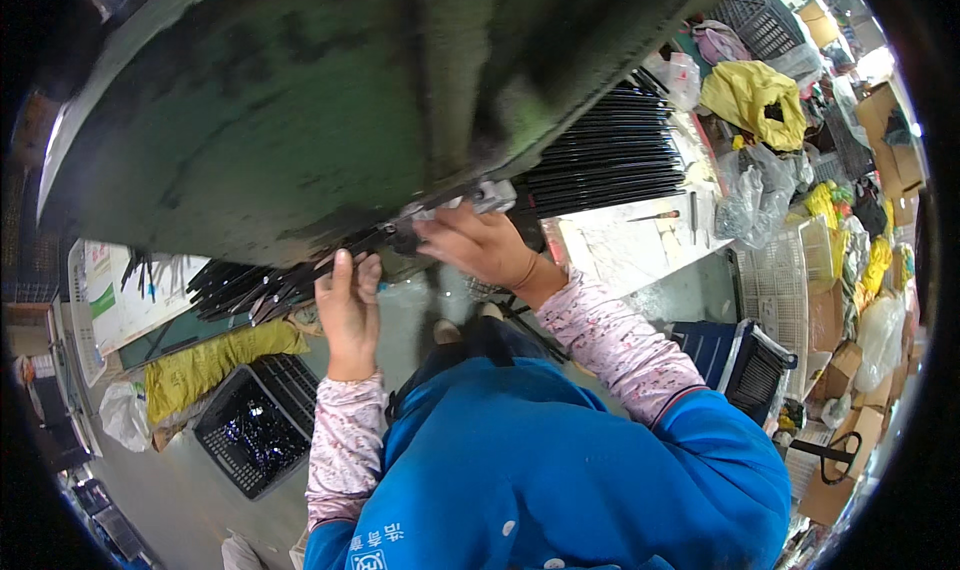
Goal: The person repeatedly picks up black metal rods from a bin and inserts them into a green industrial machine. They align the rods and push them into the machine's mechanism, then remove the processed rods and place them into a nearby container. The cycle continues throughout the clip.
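Note:
A big dark green machine body [260, 140] fills the upper part of the view and overhangs both hands. Under its lower edge, my left hand [350, 310] has its thumb and fingers closed on a thin black rod [372, 240]. My right hand [480, 248] is closed just below a silver metal clamp-like part [493, 198] at that edge; its fingertips point left, toward the rod. Whatever they pinch is hidden. Left of my left hand, a bundle of black rods [235, 288] lies on a white-topped table [150, 315].
More black rods [610, 150] lie in rows on a white board [620, 245] at right, near a brush [655, 216]. A black crate [255, 430] holds shiny dark pieces on the floor. Yellow sacks [755, 100], plastic bags, white baskets [775, 280] and cardboard boxes crowd the right side.

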The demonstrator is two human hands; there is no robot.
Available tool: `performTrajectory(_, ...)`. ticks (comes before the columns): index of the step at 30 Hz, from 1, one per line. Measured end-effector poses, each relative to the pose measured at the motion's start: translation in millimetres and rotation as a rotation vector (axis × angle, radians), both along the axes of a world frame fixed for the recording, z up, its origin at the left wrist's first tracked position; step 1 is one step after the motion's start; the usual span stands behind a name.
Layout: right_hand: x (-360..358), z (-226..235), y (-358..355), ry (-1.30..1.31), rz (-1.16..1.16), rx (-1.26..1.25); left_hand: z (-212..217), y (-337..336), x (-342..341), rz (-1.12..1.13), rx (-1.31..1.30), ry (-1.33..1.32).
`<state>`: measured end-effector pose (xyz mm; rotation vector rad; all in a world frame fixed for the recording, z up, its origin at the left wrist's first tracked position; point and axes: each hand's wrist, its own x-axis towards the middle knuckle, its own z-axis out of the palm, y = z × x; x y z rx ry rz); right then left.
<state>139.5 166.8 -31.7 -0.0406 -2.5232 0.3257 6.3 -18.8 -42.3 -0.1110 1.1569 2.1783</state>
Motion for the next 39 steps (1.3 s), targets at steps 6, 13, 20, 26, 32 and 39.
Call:
performTrajectory(6,82,-127,73,-0.27,-0.504,-0.068,-5,-15,15,-0.268,0.012,-0.011)
performTrajectory(13,52,-78,61,-0.186,-0.249,0.088,-34,-1,69,-0.534,-0.309,0.059)
performTrajectory(20,0,29,-57,0.06,0.263,-0.027,-50,15,85,-0.261,-0.516,1.13)
performTrajectory(26,40,12,20,-0.15,-0.239,-0.082,26,-45,31,0.006,0.023,0.363)
performTrajectory(32,3,34,4,-0.032,-0.037,-0.039,87,-54,35,-0.394,-0.537,0.432)
performTrajectory(39,-26,43,-3,0.016,0.035,-0.206,93,-14,-19,-0.121,-0.677,1.741)
